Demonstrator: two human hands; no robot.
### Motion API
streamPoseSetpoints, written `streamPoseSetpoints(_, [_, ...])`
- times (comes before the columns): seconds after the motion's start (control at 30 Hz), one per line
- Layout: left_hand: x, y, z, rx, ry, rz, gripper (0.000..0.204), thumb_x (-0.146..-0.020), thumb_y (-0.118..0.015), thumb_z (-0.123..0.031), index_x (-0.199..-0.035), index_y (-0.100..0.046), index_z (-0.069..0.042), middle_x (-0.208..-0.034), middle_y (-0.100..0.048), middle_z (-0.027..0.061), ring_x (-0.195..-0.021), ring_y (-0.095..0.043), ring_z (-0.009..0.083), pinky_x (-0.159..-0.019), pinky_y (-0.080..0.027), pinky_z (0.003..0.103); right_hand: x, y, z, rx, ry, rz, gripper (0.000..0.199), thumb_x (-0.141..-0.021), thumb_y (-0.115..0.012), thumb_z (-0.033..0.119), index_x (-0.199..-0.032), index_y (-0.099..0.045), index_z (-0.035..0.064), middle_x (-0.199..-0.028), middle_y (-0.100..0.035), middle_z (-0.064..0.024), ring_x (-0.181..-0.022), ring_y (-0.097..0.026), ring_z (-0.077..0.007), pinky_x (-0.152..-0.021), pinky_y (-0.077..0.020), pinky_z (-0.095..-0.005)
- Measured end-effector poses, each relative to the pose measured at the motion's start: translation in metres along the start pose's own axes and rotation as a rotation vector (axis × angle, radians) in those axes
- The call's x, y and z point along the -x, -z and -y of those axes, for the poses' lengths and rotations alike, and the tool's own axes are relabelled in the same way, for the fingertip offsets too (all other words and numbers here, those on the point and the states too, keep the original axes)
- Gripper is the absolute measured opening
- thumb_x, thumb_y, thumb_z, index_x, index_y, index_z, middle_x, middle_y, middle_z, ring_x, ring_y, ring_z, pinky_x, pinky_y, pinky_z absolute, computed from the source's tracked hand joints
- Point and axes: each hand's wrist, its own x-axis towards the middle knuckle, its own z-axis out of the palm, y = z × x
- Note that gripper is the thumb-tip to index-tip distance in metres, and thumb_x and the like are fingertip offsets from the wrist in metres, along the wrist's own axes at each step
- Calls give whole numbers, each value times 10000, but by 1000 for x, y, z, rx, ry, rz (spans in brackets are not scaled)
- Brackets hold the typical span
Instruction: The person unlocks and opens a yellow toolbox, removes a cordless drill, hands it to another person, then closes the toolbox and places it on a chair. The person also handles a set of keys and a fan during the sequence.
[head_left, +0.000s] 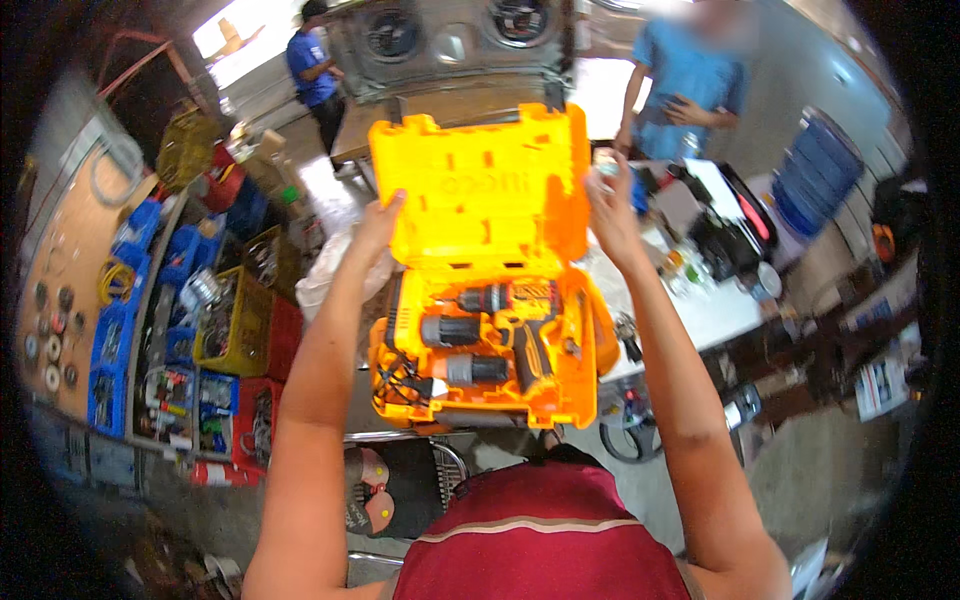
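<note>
An orange plastic tool case (585, 390) is open in front of me, its lid (480, 190) raised. A cordless drill (530, 325) with a black and orange grip lies in the right of the tray. To its left are two grey-and-black battery packs (452, 331), and black cables (402, 380) fill the lower left corner. My left hand (378, 228) is closed on the lid's left edge, its fingers partly hidden behind. At the lid's right edge is my right hand (613, 205), thumb against the rim. A small whitish item shows by its fingertips; I cannot tell whether it is held.
On the left, blue bins (110, 345) and yellow crates (235, 320) hold parts. To the right a white table (690, 320) carries clutter, near a blue water bottle (815, 175). A stool (400, 490) is below. Two people (690, 80) stand beyond the case.
</note>
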Motion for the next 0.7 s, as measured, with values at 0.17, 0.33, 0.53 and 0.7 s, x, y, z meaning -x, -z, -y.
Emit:
streamPoseSetpoints(0.17, [-16, -9, 23, 61, 61, -1, 506, -1038, -622, -379, -1186, -685, 101, -989, -766, 177, -853, -740, 258, -746, -556, 368, 77, 6, 26, 360, 106, -28, 354, -977, -684, 181, -1263, -619, -18, -1078, -659, -184, -931, -665, -313, -810, -541, -394])
streamPoseSetpoints(0.33, [-35, -20, 67, -15, 129, 122, 496, -1023, -636, -359, -1107, -699, 125, -959, -757, 197, -843, -737, 266, -728, -546, 397, 123, -23, 47, 758, 220, 370, 531, -901, -764, 337, -1303, -618, 22, -1244, -605, -216, -1121, -617, -375, -885, -535, -503])
streamPoseSetpoints(0.53, [-41, -32, 98, 52, 126, 127, 511, -1004, -654, -387, -1036, -708, 119, -936, -753, 206, -849, -723, 283, -766, -529, 398, 120, -55, 60, 910, 110, 565, 743, -784, -829, 473, -1395, -586, 129, -1431, -480, -299, -1220, -568, -488, -971, -520, -552])
streamPoseSetpoints(0.7, [25, -7, 22, -501, -417, -325, 447, -979, -681, -336, -1218, -650, 41, -1092, -701, 210, -1021, -684, 320, -885, -525, 414, 119, -57, 66, 949, 84, 607, 707, -752, -850, 433, -1342, -610, 126, -1450, -469, -283, -1267, -540, -481, -1040, -467, -563])
